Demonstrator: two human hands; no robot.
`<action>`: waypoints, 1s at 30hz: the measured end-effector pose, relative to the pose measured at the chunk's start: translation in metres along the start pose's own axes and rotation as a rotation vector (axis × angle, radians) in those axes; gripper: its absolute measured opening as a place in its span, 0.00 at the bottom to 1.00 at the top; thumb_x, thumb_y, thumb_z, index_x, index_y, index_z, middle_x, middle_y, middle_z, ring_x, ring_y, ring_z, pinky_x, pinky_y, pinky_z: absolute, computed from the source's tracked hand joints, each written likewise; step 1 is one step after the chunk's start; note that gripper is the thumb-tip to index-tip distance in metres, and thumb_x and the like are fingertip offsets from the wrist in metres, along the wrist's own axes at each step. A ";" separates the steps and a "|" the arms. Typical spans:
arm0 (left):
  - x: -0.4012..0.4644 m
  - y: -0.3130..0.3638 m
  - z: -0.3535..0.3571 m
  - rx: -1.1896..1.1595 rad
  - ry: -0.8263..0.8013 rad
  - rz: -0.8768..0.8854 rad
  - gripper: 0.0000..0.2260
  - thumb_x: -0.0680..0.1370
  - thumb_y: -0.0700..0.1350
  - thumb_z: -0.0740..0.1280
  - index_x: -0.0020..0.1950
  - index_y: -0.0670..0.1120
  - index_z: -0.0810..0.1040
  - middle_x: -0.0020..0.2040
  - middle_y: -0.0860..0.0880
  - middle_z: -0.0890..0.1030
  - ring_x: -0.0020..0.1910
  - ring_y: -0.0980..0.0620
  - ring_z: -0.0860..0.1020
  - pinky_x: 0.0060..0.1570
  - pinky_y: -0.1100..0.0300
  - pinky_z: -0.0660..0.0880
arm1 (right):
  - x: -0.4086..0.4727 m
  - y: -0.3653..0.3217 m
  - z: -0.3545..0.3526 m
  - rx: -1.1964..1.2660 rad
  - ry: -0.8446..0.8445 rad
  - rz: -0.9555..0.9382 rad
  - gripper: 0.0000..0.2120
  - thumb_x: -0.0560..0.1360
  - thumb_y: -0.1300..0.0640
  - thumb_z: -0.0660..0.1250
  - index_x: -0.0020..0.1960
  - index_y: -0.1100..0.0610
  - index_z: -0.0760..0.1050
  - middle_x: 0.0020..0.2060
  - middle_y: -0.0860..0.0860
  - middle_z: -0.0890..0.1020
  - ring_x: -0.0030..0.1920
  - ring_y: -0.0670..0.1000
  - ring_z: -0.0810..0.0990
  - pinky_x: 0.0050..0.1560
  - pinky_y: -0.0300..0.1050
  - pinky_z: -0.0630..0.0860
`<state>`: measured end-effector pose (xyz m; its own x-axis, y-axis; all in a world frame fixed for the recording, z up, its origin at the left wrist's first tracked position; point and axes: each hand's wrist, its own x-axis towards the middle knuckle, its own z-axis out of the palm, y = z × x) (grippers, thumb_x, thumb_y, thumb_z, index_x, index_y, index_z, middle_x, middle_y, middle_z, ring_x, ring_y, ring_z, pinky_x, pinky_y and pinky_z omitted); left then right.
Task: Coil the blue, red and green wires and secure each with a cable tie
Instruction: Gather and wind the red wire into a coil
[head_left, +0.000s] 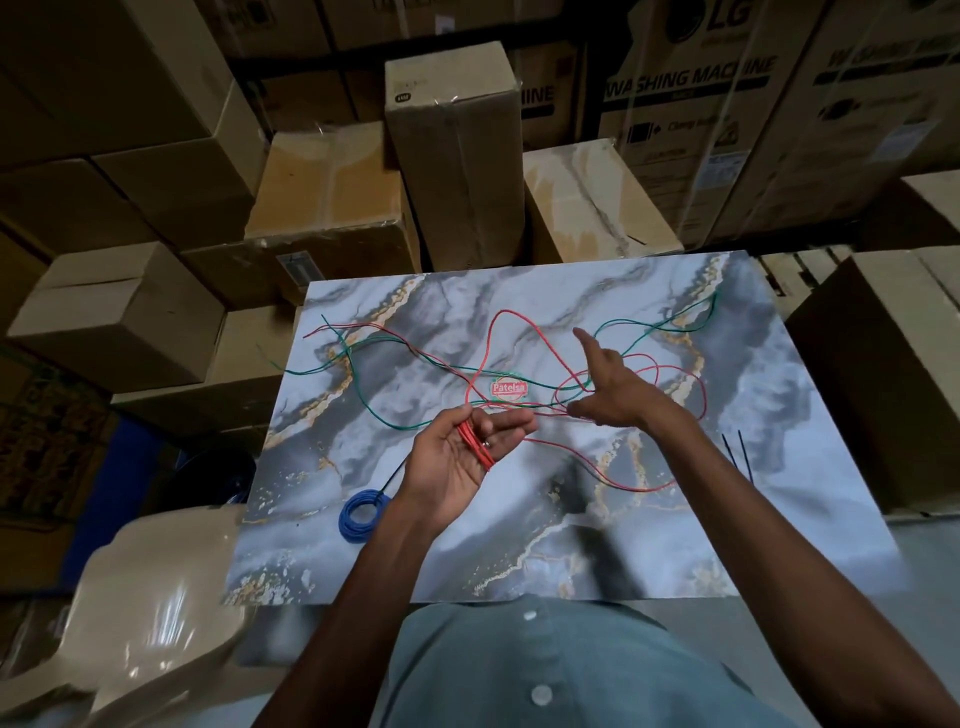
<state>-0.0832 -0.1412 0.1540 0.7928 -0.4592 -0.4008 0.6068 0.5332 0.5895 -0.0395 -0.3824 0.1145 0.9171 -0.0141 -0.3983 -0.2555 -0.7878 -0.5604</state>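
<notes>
Left hand is palm-up with a few turns of thin red wire lying across it, thumb and fingers loosely curled around the bundle. Right hand is spread open above the table, forefinger and thumb out, holding nothing, right over the loose red loops. The rest of the red wire sprawls over the marble-print tabletop, tangled with a long thin green wire that crosses it in several spots. A finished blue wire coil with a black cable tie sticking out sits near the left edge. Two spare black ties lie at the right edge. Stacked brown cardboard boxes all around, beige plastic chair lower left.
</notes>
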 end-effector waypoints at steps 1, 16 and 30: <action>0.000 0.000 0.000 -0.011 0.012 -0.005 0.16 0.80 0.42 0.55 0.35 0.37 0.74 0.51 0.30 0.82 0.55 0.34 0.82 0.50 0.53 0.82 | -0.005 -0.008 -0.006 -0.065 0.017 -0.031 0.47 0.76 0.56 0.74 0.83 0.46 0.48 0.75 0.65 0.64 0.65 0.66 0.76 0.60 0.50 0.75; 0.009 -0.007 -0.002 0.149 0.166 -0.072 0.15 0.82 0.40 0.54 0.41 0.36 0.74 0.48 0.31 0.83 0.50 0.36 0.84 0.54 0.52 0.81 | -0.102 -0.121 -0.049 0.168 0.205 -0.451 0.05 0.78 0.55 0.69 0.53 0.50 0.80 0.43 0.46 0.82 0.39 0.46 0.83 0.43 0.42 0.78; -0.015 0.008 0.014 -0.021 -0.078 -0.123 0.13 0.75 0.45 0.65 0.37 0.37 0.82 0.42 0.38 0.84 0.42 0.42 0.85 0.38 0.60 0.82 | -0.012 -0.085 0.024 0.088 0.040 -0.414 0.32 0.84 0.40 0.61 0.26 0.55 0.65 0.20 0.47 0.68 0.25 0.46 0.66 0.32 0.41 0.65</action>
<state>-0.0908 -0.1402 0.1740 0.7057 -0.5757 -0.4130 0.7011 0.4832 0.5243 -0.0360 -0.3010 0.1492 0.9585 0.2673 -0.0990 0.1136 -0.6767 -0.7274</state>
